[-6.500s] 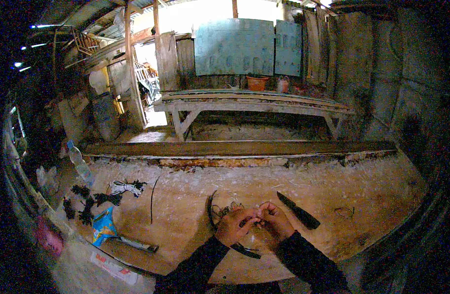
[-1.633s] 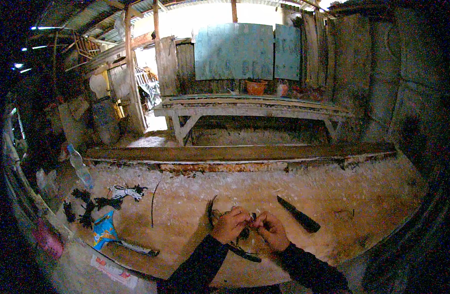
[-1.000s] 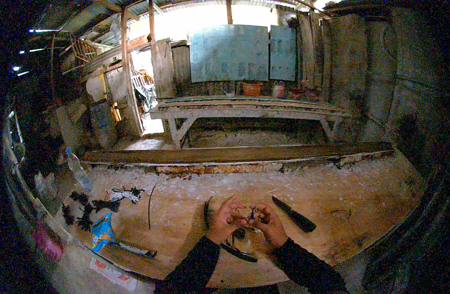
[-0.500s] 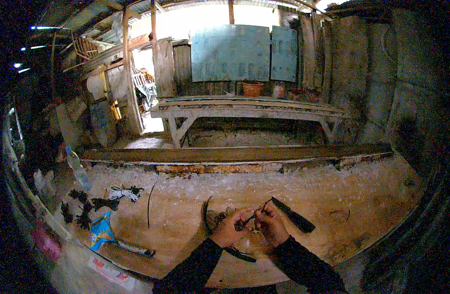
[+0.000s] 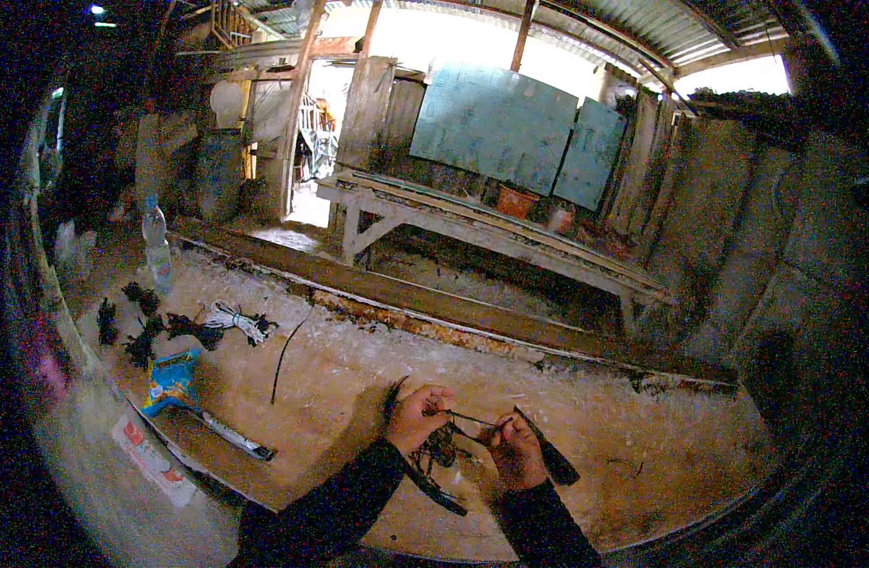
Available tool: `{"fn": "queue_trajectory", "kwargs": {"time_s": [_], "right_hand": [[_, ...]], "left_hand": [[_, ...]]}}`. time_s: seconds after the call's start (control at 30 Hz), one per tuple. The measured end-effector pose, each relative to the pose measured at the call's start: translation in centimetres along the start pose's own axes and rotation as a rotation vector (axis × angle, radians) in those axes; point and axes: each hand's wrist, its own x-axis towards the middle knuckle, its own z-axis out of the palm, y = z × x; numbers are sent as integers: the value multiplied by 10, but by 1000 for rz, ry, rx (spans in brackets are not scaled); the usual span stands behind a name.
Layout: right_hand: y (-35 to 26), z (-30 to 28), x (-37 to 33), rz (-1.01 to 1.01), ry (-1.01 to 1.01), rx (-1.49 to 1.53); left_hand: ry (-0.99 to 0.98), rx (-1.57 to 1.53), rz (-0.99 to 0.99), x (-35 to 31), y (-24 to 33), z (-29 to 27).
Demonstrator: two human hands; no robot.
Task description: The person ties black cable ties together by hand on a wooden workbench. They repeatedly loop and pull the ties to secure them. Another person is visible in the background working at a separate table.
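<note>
Both hands are raised over the middle of the wooden table. My left hand is closed, pinching one end of a thin dark cord. My right hand pinches the cord's other side, so it spans the gap between them. Below hangs or lies a loose tangle of dark strands; whether it joins the held cord I cannot tell. A long dark object with a broad flat end lies just right of my right hand. Nearer me, a slim dark piece rests on the table.
At left are dark cord bundles, a white-and-dark bundle, a blue packet, a silvery tube-like piece and a clear bottle. One dark strand lies apart. Beyond stands a long bench with an orange pot.
My hands have drawn apart, and the cord now stretches between them. The whole view has tilted and shifted. The bundles, packet and bottle keep their places on the table.
</note>
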Motion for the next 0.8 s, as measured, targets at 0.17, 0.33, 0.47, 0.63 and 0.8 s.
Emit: {"fn": "queue_trajectory", "kwargs": {"time_s": [0.17, 0.33, 0.47, 0.63, 0.8], "right_hand": [[-14, -16, 0, 1, -107, -297], [-17, -45, 4, -52, -41, -728], [-11, -53, 12, -213, 39, -807], [-14, -33, 7, -460, 250, -1306], [-15, -21, 3, -622, 139, -1724]], "left_hand": [[49, 23, -153, 0, -7, -1], [-55, 76, -269, -4, 6, 4], [-293, 190, -313, -8, 26, 11], [-571, 74, 38, -22, 33, 32], [-516, 164, -30, -30, 22, 36]]}}
